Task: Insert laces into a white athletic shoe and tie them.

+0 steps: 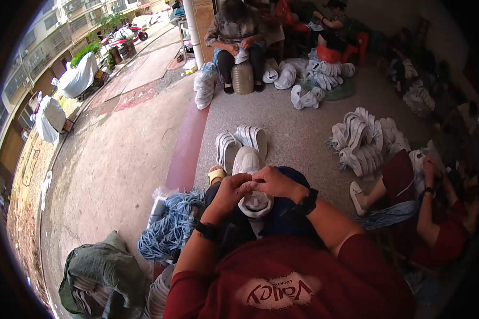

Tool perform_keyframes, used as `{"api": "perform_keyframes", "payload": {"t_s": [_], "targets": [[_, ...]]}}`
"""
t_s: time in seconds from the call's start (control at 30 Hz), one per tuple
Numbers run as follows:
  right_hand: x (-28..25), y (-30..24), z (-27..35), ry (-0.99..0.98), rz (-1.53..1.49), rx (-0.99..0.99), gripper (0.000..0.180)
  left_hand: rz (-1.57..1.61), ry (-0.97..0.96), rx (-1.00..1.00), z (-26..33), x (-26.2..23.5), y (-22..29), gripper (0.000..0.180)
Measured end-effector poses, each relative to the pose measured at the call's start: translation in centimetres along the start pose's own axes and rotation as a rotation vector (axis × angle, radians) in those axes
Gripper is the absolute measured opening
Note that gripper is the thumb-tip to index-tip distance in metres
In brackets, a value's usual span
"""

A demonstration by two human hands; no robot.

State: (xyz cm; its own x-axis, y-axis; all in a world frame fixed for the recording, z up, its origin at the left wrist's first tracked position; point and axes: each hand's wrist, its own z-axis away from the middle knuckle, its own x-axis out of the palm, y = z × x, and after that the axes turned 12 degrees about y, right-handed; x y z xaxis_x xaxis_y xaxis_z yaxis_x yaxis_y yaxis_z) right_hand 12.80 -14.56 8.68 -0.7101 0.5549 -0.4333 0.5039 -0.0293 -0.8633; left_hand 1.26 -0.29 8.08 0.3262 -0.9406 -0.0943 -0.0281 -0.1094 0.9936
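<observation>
A pale sneaker (247, 159) rests in front of my body, its toe pointing away from me and its opening nearest me. Over its middle, my left hand (233, 190) and my right hand (278, 184) meet with fingertips pinched together. Whatever lies between the fingertips is too small to make out. The hands cover the lacing area of the shoe. Just beyond the toe stand two stacks of white shoe pieces (252, 139). Beside my left forearm lies a tangled bundle of light blue cords (170, 226).
A green sack (104, 271) with pale pieces inside sits at the lower left. White shoe parts (359, 141) are heaped on the floor to the right, near a seated co-worker in red (442, 234). Another person (237, 37) works at the far side beside a ribbed container (243, 78).
</observation>
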Motion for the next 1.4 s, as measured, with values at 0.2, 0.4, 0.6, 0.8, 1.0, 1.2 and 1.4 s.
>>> {"api": "perform_keyframes", "payload": {"t_s": [0.2,0.4,0.6,0.8,1.0,1.2,1.4], "targets": [[0.5,4.2,-0.5,0.13,-0.057,0.065,0.017,-0.038,-0.073,0.003,-2.7,-2.0,-4.6,0.017],[2.6,8.8,0.0,0.303,-0.015,0.211,0.014,0.057,0.329,-0.079,-1.9,0.1,-10.5,0.012],[2.9,10.0,0.7,0.258,0.036,0.143,0.011,-0.038,0.444,0.01,-0.9,1.5,-12.2,0.013],[3.0,9.4,0.7,0.27,0.048,0.151,0.012,0.021,0.449,-0.059,-0.7,1.7,-11.1,0.008],[2.0,9.1,0.3,0.199,0.026,0.085,0.019,0.137,0.416,-0.123,-0.5,0.6,-9.9,0.009],[1.8,9.7,0.0,0.225,-0.106,0.244,0.017,0.171,0.413,-0.151,-1.1,-0.9,-10.0,0.006],[1.9,9.7,-1.0,0.295,0.024,0.149,0.013,-0.025,0.391,-0.108,-2.5,-1.2,-10.0,0.008]]}}
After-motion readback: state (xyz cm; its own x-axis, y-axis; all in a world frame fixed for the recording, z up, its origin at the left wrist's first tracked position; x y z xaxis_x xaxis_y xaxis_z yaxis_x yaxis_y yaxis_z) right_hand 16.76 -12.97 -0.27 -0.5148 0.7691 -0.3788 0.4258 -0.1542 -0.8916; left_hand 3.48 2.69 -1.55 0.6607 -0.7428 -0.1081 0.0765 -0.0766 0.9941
